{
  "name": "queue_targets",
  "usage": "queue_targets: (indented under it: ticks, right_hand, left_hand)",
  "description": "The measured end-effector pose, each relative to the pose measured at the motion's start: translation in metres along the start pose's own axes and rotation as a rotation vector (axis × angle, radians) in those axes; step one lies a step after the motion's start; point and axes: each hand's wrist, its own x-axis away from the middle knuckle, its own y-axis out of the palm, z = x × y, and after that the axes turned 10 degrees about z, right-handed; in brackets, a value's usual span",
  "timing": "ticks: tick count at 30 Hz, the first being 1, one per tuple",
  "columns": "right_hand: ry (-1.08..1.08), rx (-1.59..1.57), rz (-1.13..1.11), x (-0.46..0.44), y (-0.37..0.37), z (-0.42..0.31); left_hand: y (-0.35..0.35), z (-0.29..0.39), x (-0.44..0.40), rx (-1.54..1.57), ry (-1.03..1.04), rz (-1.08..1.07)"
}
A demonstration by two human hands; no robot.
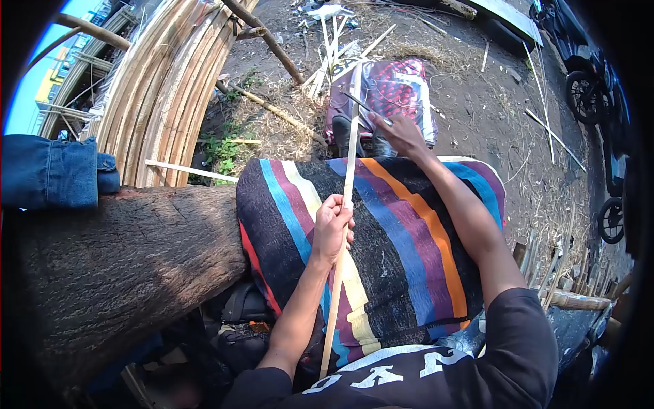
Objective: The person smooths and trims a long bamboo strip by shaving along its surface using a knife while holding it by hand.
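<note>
A long thin pale strip of wood or bamboo [349,170] runs from my waist up over my lap. My left hand [333,228] is closed round its middle. Beyond my knees, my right hand [400,134] is wrapped round the handle of a knife [361,102], whose dark blade lies across the strip near its far end. A striped cloth [402,238] covers my lap, with stripes of blue, purple, orange and cream on black. Past the cloth, the dark toes of my footwear [342,129] rest on a red and purple printed sheet [395,82].
A thick log [136,259] lies at the left, with a denim sleeve [58,172] on it. Long bundled strips [163,75] stand behind it. Cut strips [334,51] lie beyond the sheet. Motorcycles [586,88] are at the right, above stacked bamboo pieces [572,298].
</note>
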Motion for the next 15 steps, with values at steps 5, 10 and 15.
queue_targets:
  ticks: [5, 10, 15]
  right_hand:
    - [0.29, -0.679, -0.13, 0.021, -0.023, -0.025]
    - [0.294, -1.009, -0.185, 0.05, -0.021, -0.039]
    - [0.204, -1.014, -0.413, 0.074, -0.036, -0.072]
  left_hand:
    - [-0.006, 0.012, -0.013, -0.044, 0.056, -0.23]
    - [-0.023, 0.013, -0.023, -0.403, 0.19, -0.569]
    - [-0.006, 0.016, -0.031, -0.207, 0.144, -0.281]
